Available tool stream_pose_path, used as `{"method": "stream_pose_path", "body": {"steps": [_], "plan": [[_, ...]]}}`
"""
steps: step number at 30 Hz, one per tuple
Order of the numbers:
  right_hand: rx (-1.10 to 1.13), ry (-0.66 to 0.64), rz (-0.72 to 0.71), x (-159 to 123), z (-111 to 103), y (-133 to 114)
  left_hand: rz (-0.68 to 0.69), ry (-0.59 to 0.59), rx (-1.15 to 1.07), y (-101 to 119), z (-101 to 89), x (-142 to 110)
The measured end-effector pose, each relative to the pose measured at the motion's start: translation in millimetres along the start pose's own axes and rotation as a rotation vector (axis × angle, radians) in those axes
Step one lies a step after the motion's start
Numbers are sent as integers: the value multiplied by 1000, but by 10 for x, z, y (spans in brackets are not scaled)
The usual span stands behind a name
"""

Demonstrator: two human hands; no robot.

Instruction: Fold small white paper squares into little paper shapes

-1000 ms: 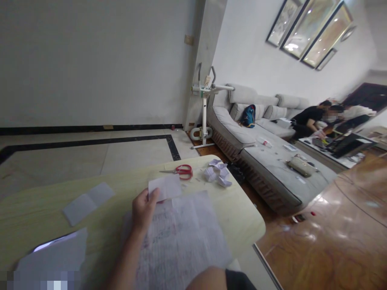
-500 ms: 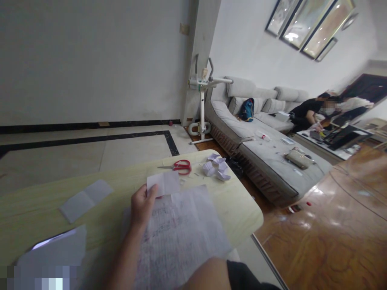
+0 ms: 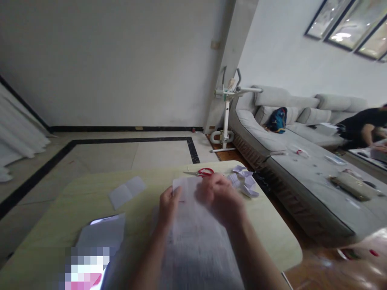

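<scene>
My left hand pinches the left edge of a small creased piece of white paper, thumb on top. Beside the paper's right edge is my right hand; its fingers look curled but are smeared by motion, so I cannot tell whether they hold anything. Under both hands lies a large printed sheet. Just beyond the paper are red-handled scissors. Several folded paper pieces sit in a heap to the right, partly behind my right hand.
On the pale table, another creased paper lies left, with a grey sheet and a pixelated bright screen nearer me. A grey sofa and white exercise machine stand beyond. A person leans at far right.
My right hand has come into view, reaching to the right side of the paper. My left hand still holds the paper. The camera view has turned left.
</scene>
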State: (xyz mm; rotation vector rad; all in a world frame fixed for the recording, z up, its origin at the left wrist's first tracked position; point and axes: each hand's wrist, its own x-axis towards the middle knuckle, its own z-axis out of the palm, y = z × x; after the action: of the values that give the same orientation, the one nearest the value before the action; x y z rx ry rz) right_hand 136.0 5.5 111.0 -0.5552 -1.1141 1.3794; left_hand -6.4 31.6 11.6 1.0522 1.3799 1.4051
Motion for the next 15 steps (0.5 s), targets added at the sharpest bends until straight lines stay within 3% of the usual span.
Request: {"method": "stream_pose_path", "body": {"steps": [2,5,7,10,15], "plan": [[63,138,-41,201,-252,31,-31,9,-31,-17,3,14],[-2,347,13,350,-599,304,-134,51,-217,-68,2,30],[-87,329,104,349,-717,551,-122,72,-238,-103,-4,38],[-272,283,146,272,-724,815,-2,70,-33,-144,-17,40],[-548,258,81,175,-655,891,141,87,194,-225,-18,35]]}}
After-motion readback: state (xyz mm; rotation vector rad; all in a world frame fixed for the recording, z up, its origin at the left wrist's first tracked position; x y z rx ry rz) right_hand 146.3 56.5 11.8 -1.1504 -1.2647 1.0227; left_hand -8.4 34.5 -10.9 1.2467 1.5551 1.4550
